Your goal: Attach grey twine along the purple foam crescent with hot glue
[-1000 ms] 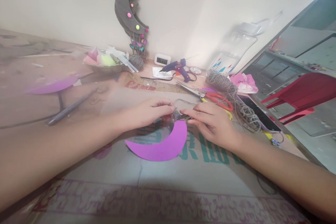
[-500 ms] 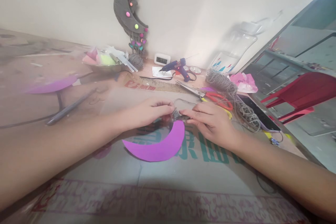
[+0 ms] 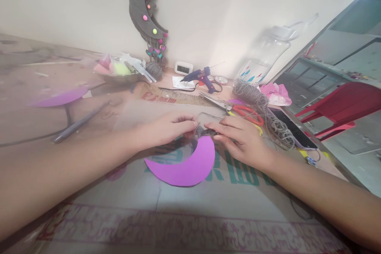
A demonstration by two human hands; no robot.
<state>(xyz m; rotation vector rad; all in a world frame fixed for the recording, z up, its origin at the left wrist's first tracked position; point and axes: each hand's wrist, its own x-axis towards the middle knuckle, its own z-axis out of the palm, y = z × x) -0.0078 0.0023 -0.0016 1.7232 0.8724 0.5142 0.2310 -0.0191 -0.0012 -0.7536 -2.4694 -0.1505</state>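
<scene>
A purple paper crescent (image 3: 190, 171) lies low in front of me, its curve towards me and one pointed end to the left. Grey yarn (image 3: 201, 130) is wrapped around its upper end, which sits between my hands. My left hand (image 3: 177, 127) is closed in a pinch at that wrapped end; its fingertips are partly hidden. Between thumb and fingers, my right hand (image 3: 238, 137) grips a dark grey bit of yarn beside the wrapping. A thin loop of yarn (image 3: 208, 114) arcs behind the two hands.
Orange-handled scissors (image 3: 245, 114) and a skein of grey yarn (image 3: 258, 105) lie behind my right hand, near a phone (image 3: 293, 129). At the back stand a glue gun (image 3: 198, 77), a small clock (image 3: 183, 68) and a bowl (image 3: 119, 76). A decorated grey crescent (image 3: 139, 8) hangs on the wall.
The purple crescent has shifted slightly right and turned a little. More of the dark yarn by my right fingers shows. Both hands stay in nearly the same place.
</scene>
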